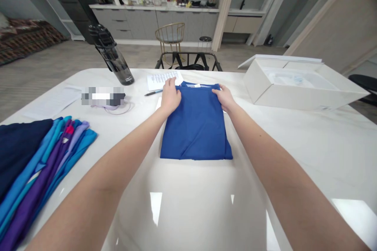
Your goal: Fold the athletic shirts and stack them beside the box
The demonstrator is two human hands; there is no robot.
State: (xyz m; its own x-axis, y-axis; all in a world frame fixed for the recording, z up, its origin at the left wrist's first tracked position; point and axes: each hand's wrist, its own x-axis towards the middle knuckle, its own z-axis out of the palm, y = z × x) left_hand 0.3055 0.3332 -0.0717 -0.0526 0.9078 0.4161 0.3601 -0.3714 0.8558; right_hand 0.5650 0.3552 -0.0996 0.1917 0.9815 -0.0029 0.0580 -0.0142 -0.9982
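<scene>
A blue shirt (196, 125) lies folded into a neat rectangle on the white table, its neckline and a small white label showing at the far edge. My left hand (171, 97) is closed on its far left corner, thumb on top of the cloth. At the far right corner my right hand (224, 98) pinches the cloth between thumb and fingers. The parts of the fingers under the fabric are hidden.
Several folded garments (44, 164) are stacked at the left. Beyond them lie papers (55, 100), a blurred-out object with a cord, a dark water bottle (114, 59), a pen (153, 92) and a printed sheet (159, 81). An open white box (294, 90) stands at the right.
</scene>
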